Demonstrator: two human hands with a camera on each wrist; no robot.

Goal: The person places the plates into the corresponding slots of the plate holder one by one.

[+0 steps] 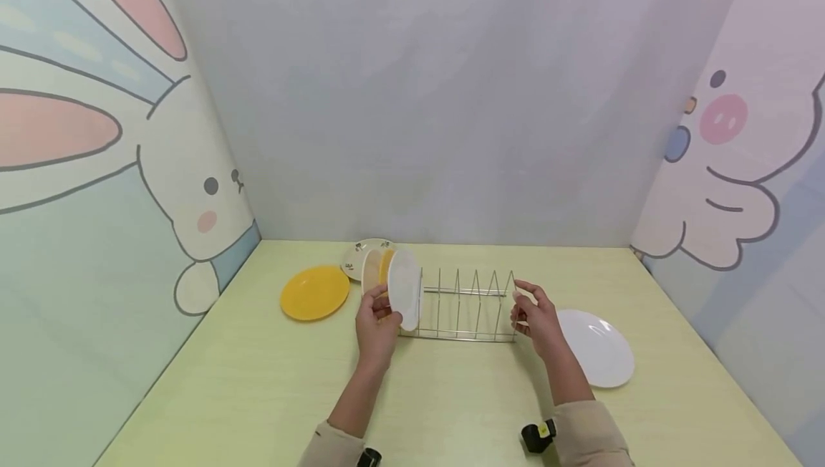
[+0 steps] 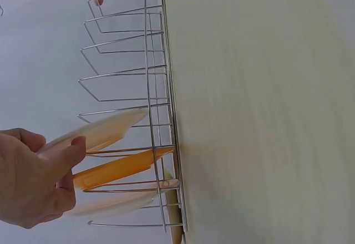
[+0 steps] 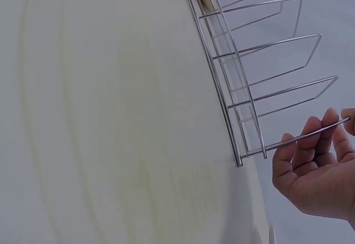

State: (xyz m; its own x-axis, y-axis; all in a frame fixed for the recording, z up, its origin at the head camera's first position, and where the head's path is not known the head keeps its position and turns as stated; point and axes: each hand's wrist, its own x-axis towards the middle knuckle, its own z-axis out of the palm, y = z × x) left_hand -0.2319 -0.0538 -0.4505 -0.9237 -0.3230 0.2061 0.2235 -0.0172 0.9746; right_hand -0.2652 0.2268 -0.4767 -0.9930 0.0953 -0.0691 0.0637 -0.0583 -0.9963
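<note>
A wire dish rack (image 1: 467, 338) stands on the table, with several plates upright in its left part. My left hand (image 1: 377, 331) pinches the rim of a white plate (image 1: 404, 291) between thumb and fingers; its lower edge sits among the rack wires. Left of it in the slots are a yellow plate (image 2: 119, 169) and a pale plate (image 2: 116, 204), partly hidden behind my hand. At the rack's other end my right hand (image 1: 535, 316) holds the outermost wire loop, thumb on top and fingers curled round it in the right wrist view (image 3: 319, 169).
A yellow plate (image 1: 314, 294) lies flat left of the rack, close to a patterned plate (image 1: 357, 256) partly behind the upright ones. On the right a white plate (image 1: 599, 352) lies beside my right forearm. Curtain-like walls (image 1: 438, 94) enclose the table's back and sides.
</note>
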